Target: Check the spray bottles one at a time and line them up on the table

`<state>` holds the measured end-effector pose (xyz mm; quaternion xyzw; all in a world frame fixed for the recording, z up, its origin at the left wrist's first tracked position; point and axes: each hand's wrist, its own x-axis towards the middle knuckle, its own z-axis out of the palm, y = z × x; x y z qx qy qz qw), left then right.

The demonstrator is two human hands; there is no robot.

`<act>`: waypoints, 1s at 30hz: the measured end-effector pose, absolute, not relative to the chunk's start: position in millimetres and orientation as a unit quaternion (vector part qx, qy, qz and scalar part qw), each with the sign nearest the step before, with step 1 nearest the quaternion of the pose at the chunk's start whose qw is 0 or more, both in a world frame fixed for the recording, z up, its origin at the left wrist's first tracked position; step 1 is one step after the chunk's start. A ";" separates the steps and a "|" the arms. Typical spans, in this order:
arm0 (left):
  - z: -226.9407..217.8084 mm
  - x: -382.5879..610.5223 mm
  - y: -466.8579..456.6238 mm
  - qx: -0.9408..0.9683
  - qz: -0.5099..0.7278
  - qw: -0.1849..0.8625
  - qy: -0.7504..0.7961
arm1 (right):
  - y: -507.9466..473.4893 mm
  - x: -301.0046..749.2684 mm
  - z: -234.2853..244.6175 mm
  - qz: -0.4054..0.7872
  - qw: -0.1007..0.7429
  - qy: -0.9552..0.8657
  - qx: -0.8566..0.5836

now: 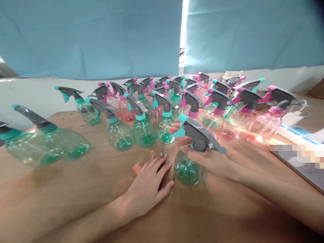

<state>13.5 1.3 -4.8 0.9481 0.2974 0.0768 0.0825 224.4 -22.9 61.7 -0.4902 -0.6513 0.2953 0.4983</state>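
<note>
My right hand [202, 158] is wrapped round the neck of a green spray bottle [189, 173] with a grey and teal trigger head. That bottle stands upright on the wooden table [113, 202], its nozzle pointing away to the left. To its left, my left hand [152, 182] lies flat on the tabletop, fingers stretched out and holding nothing. Just beyond my hands stand several more green spray bottles [144, 133] with teal collars. A pink spray bottle [234, 126] with a pink collar is among those behind my right hand.
Many more pink and green spray bottles crowd the table's far side. Two green bottles [76, 145] overlap at the left. At the right lie a flat dark-edged device [301, 172], partly blurred, and a white power strip [301, 135]. Blue curtains [91, 37] hang behind.
</note>
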 end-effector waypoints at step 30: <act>-5.1 14.0 0.9 0.948 0.089 0.082 0.295 | -23.2 223.7 67.5 0.300 0.454 -0.659 -0.519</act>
